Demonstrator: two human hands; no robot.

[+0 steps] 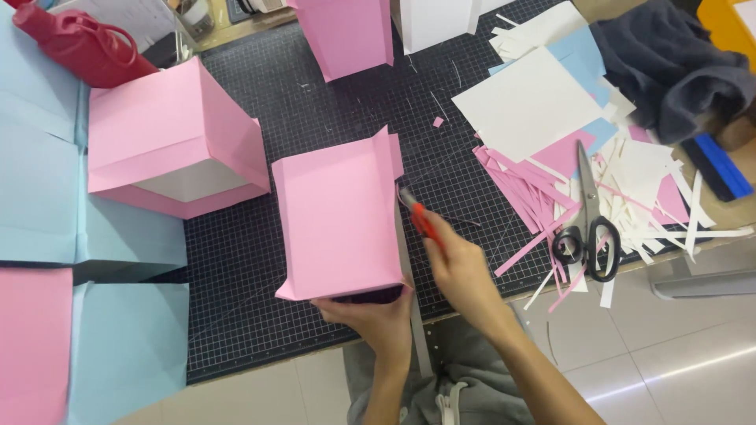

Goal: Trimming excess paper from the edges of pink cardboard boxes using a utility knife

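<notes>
A pink paper-covered box (339,216) lies on the black gridded cutting mat (244,260), its open end toward me. My left hand (378,315) grips the box's near bottom edge and steadies it. My right hand (461,264) holds a red utility knife (420,214), its tip at the box's right edge where a grey strip runs down the side. Pink flaps stick out at the box's far right corner.
A second pink box (173,138) and a third (346,31) stand on the mat. Light blue sheets (47,197) lie at left. At right, black scissors (587,228) rest among pink and white paper strips, a white sheet (528,102), a dark cloth (669,63).
</notes>
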